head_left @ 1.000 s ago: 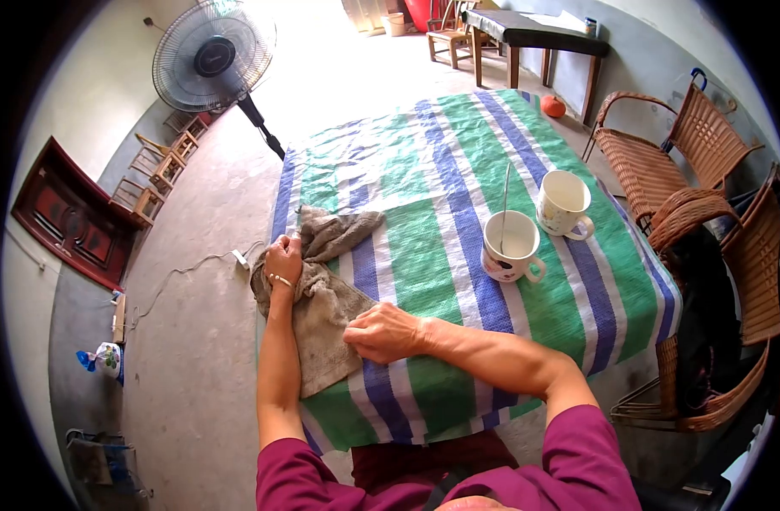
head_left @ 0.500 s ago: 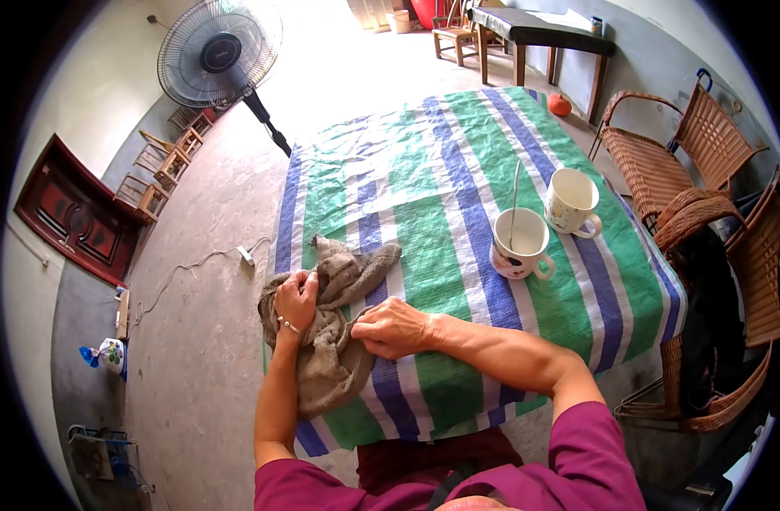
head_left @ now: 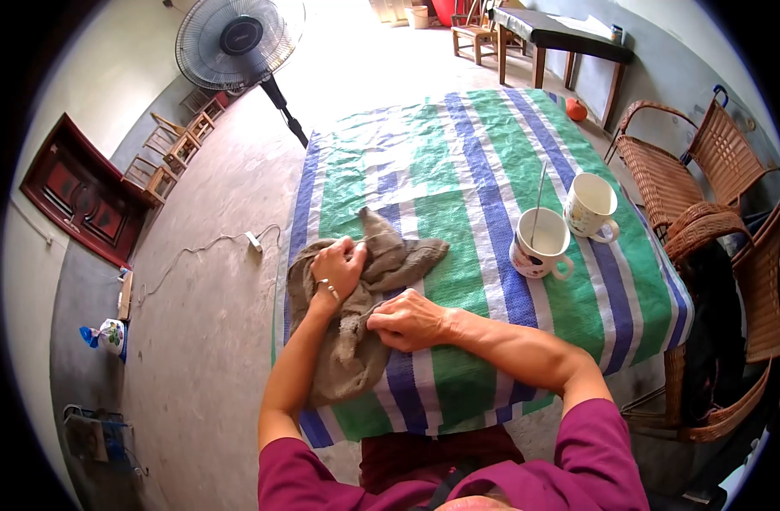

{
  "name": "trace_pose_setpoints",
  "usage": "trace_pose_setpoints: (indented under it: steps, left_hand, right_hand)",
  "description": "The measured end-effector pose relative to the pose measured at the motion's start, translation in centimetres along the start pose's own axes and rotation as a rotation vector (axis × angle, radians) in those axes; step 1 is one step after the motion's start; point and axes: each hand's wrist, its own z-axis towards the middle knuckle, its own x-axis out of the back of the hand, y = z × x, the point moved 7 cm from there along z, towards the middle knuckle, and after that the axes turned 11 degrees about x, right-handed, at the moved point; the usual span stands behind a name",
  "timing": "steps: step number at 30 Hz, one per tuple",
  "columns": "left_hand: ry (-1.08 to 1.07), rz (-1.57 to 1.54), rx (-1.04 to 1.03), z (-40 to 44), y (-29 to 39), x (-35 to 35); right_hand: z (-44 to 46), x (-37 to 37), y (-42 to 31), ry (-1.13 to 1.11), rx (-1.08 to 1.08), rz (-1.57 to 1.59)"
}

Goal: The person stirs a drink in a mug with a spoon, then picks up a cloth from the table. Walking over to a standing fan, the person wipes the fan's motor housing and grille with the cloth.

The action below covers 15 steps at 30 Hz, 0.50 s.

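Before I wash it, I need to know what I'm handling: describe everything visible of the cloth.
The cloth is grey-brown and looks soft and fuzzy, like towelling. It lies crumpled, with uneven folds, on the left part of the striped table cover; one end juts toward the far side and a flap spreads to the right. The left hand rests on it, and the right hand pinches its right edge. What lies beneath the hands is hidden.

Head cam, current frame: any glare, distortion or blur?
Head view, far end: floor blown out to white, sheen on the tablecloth. Head view, edges: strong fisheye bending, black corners. Head view, centre: left hand, right hand and cloth look reasonably sharp, no obvious motion blur.
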Motion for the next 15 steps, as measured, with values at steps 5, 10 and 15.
trace_pose_setpoints:
  steps: [5, 10, 15]
  left_hand:
    - [-0.108, -0.034, -0.066, 0.2, 4.8, -3.3]
    - [-0.205, -0.060, -0.149, 0.5, 8.4, -5.8]
    - [-0.240, -0.082, -0.173, 1.7, 10.0, -7.1]
  right_hand:
    - [0.0, 0.1, 0.1, -0.012, 0.000, 0.006]
    - [-0.1, 0.3, 0.0, 0.004, 0.002, -0.021]
    - [0.2, 0.6, -0.3, 0.039, 0.026, -0.023]
